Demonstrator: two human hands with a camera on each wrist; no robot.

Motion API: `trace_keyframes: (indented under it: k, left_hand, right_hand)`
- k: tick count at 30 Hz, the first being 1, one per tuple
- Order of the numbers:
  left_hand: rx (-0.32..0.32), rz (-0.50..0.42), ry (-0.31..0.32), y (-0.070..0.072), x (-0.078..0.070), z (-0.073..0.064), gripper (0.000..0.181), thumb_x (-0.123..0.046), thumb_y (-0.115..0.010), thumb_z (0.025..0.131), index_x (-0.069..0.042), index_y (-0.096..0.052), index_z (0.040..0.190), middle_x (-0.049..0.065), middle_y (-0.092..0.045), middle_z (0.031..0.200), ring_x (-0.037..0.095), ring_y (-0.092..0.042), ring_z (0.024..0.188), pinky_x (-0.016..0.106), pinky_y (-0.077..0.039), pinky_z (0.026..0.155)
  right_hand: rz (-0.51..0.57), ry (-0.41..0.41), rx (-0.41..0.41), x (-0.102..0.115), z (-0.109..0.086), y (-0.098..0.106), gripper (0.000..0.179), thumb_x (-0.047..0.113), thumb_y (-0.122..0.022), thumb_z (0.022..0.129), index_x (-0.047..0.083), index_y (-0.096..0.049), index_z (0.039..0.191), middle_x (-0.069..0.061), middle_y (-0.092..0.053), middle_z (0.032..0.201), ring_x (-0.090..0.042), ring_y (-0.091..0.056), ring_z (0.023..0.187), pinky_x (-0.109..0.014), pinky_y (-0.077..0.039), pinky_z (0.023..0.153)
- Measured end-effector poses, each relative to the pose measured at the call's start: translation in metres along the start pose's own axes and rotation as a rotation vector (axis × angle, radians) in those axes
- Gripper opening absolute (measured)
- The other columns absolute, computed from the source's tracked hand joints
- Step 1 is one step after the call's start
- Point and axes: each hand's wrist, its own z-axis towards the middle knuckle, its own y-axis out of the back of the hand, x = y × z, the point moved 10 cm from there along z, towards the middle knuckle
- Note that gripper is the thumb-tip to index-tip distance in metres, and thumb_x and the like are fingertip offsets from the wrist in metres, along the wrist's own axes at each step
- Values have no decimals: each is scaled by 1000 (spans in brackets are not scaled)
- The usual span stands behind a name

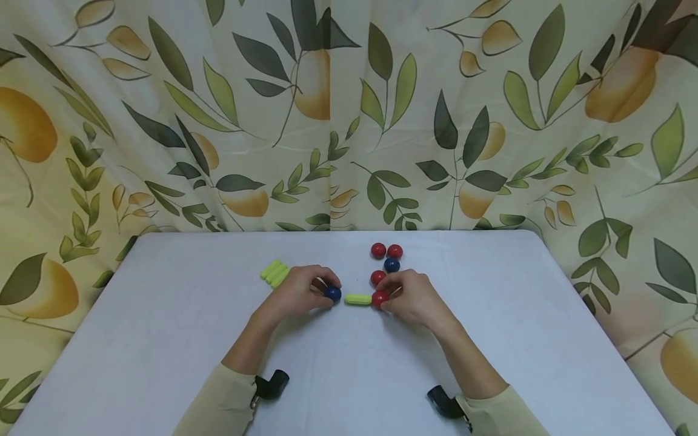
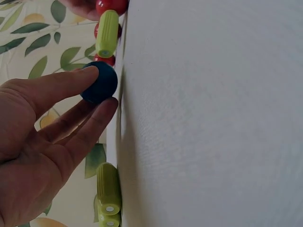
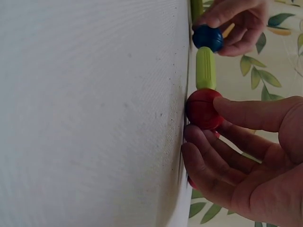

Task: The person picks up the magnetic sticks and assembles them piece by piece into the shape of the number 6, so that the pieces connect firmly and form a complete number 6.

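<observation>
Between thumb and fingers my left hand (image 1: 300, 290) pinches a dark blue ball (image 2: 100, 82). My right hand (image 1: 411, 298) pinches a red ball (image 3: 203, 109) just above the white tabletop. A short lime-green ribbed rod (image 1: 357, 299) joins the red ball at one end, its other end pointing at the blue ball. In the head view a narrow gap shows between the rod's left end and the blue ball. In the left wrist view a pale disc (image 2: 105, 53) marks the rod's free end face.
Several more lime-green rods (image 1: 274, 270) lie side by side beyond my left hand, partly hidden by it. Behind my right hand sit another blue ball (image 1: 391, 264) and three red balls (image 1: 378, 250). A leaf-patterned curtain (image 1: 349, 121) hangs along the table's (image 1: 163, 339) back edge.
</observation>
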Motion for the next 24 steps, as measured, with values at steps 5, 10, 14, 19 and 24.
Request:
trace_keyframes:
  k: [5, 10, 14, 19, 24]
  left_hand:
    - [8, -5, -2, -1, 1, -1, 29, -3, -83, 86, -20, -75, 108, -2, -72, 111, 18, -68, 103, 34, -60, 89]
    - [7, -11, 2, -1, 1, -1, 30, -4, -83, 86, -21, -75, 109, -2, -72, 112, 18, -68, 104, 33, -60, 89]
    - [2, -6, -11, -1, 0, -1, 29, -3, -83, 86, -19, -75, 110, -1, -72, 112, 17, -68, 103, 32, -61, 88]
    - [11, -15, -23, -4, -2, -1, 29, -4, -83, 86, -20, -75, 109, -2, -72, 112, 17, -68, 102, 32, -60, 87]
    - [22, -24, -23, -7, -1, 0, 29, -5, -84, 86, -21, -75, 109, -2, -72, 110, 16, -68, 100, 32, -60, 88]
  right_hand:
    - [3, -1, 1, 0, 0, 0, 29, 9, -84, 84, 11, -78, 112, -6, -73, 102, -22, -63, 92, -31, -59, 76]
    - [8, -10, 2, -1, 0, 0, 28, 9, -84, 84, 11, -78, 112, -6, -72, 102, -22, -63, 91, -31, -59, 76]
    - [10, -4, -1, -1, 1, 0, 28, 9, -84, 84, 11, -79, 112, -6, -72, 101, -22, -63, 90, -31, -59, 76]
    - [7, 1, -4, -2, 1, 0, 28, 8, -84, 84, 10, -79, 112, -6, -72, 100, -22, -63, 90, -31, -59, 76]
    - [8, 12, -5, -2, 0, 0, 28, 8, -84, 84, 9, -79, 111, -6, -73, 99, -21, -63, 89, -31, -58, 76]
